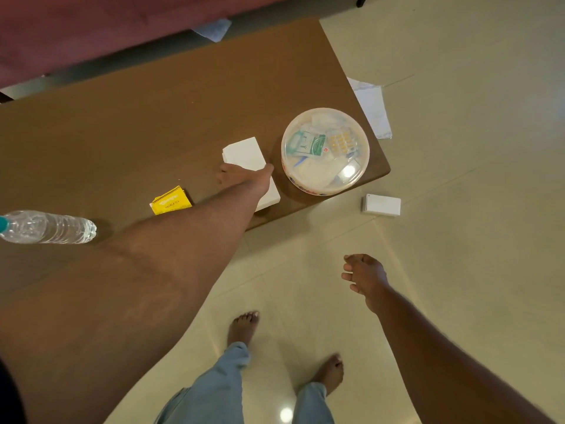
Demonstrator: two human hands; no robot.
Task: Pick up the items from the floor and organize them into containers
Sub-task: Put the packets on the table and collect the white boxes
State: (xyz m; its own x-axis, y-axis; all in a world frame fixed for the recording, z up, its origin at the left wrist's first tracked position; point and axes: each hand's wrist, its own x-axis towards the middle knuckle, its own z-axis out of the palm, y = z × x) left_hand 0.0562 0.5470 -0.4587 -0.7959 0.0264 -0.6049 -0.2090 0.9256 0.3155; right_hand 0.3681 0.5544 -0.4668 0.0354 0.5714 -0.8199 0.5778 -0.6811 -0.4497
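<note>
My left hand [244, 177] reaches across the brown table [128, 130] and grips a white box [244, 153] from above, thumb on its right side and fingers on its left. The box rests on the table just left of a round clear lidded container [325, 151] holding pill strips and medicine packets. A second small white box [381, 205] lies on the tiled floor right of the table corner. My right hand [363, 278] hangs over the floor with loosely curled fingers and holds nothing.
A yellow packet [171, 201] and a lying plastic water bottle [49, 227] are on the table's near side. White papers lie on the floor at the table's right edge [374, 113] and behind it [214, 29]. A maroon sofa [76, 29] stands beyond. My bare feet are below.
</note>
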